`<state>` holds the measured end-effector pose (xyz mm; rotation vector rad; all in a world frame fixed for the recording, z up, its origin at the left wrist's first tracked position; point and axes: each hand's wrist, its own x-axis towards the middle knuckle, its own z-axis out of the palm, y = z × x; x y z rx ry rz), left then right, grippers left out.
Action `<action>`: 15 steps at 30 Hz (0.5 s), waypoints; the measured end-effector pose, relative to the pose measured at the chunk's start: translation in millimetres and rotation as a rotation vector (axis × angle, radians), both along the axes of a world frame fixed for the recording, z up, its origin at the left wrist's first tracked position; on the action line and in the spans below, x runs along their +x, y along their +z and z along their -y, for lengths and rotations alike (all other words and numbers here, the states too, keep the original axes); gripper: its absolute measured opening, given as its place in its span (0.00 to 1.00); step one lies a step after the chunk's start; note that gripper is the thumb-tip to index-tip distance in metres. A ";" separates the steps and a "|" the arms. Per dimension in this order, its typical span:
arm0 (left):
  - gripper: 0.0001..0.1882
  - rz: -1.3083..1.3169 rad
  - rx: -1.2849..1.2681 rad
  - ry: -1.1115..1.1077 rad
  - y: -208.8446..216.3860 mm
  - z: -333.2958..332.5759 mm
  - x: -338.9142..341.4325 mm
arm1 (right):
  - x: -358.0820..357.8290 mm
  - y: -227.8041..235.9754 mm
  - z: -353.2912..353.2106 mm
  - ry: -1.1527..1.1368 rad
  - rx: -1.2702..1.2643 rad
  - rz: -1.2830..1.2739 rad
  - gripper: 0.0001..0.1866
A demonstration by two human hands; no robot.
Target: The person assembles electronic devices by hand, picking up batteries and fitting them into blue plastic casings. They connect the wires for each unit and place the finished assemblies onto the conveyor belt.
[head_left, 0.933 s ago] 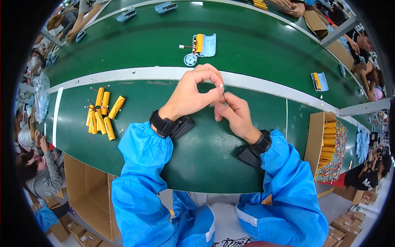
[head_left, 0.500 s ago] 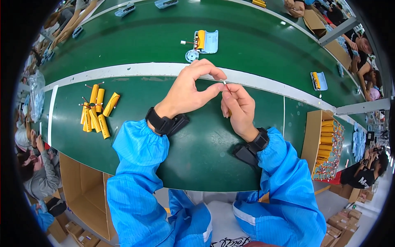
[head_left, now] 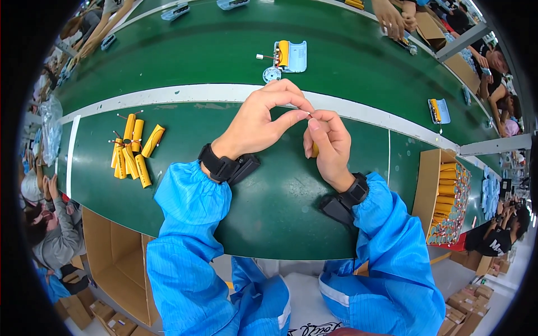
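My left hand [head_left: 260, 123] pinches, between thumb and forefinger, the small white connector at the end of a thin lead; little of it shows. Fingertip to fingertip with it, my right hand [head_left: 330, 143] grips a yellow battery cell [head_left: 315, 149], mostly hidden in its curled fingers, and holds the lead close to the connector. Both hands are raised over the green bench [head_left: 269, 207]. Left of them lies a loose pile of yellow battery cells [head_left: 130, 162] with leads. Beyond the white rail sits an opened light-blue casing [head_left: 298, 56] with a yellow cell and a white connector on a wire.
A cardboard box [head_left: 426, 190] packed with yellow cells stands at the right. A white rail [head_left: 224, 92] crosses beyond my hands. Another blue casing [head_left: 443, 111] lies at the far right. An empty carton [head_left: 115, 246] is below the bench's left edge. Co-workers' hands [head_left: 392, 19] work across the line.
My fingertips have closed in around the connector, which now shows less. The casings on the far surface have shifted slightly right. A co-worker's hands at the top right have reached to a casing.
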<state>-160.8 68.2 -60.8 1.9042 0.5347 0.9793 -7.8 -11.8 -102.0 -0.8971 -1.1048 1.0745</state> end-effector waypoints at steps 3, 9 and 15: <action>0.06 -0.040 0.055 0.023 0.1 -0.8 -2.1 | 0.1 -2.6 1.0 0.024 -0.004 -0.007 0.09; 0.05 -0.064 0.157 0.112 -4.6 0.3 1.6 | 2.2 -0.3 3.1 0.027 -0.021 -0.034 0.08; 0.06 -0.091 0.175 0.191 -12.6 -6.2 -7.0 | -0.3 -1.4 3.0 0.011 -0.047 -0.053 0.08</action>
